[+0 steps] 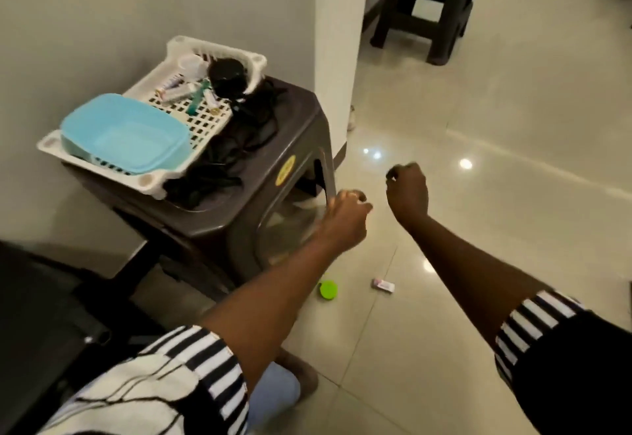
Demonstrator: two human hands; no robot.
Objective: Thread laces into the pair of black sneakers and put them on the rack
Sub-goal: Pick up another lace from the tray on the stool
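Note:
No sneakers or shoe rack are in view. A tangle of black cords or laces [239, 137] lies on top of a dark plastic stool [273, 195] by the wall. My left hand [347, 210] hovers beside the stool's front right corner with its fingers curled, and I see nothing in it. My right hand [407, 190] is held over the tiled floor a little to the right, also curled into a loose fist with nothing visible inside. Both forearms reach forward from striped sleeves.
A white slotted basket [205, 120] on the stool holds a light blue tub [126, 133], small tubes and a black round object [227, 75]. A green lid [328, 290] and a small white packet [383, 286] lie on the floor. A dark wooden stool [427, 7] stands far right.

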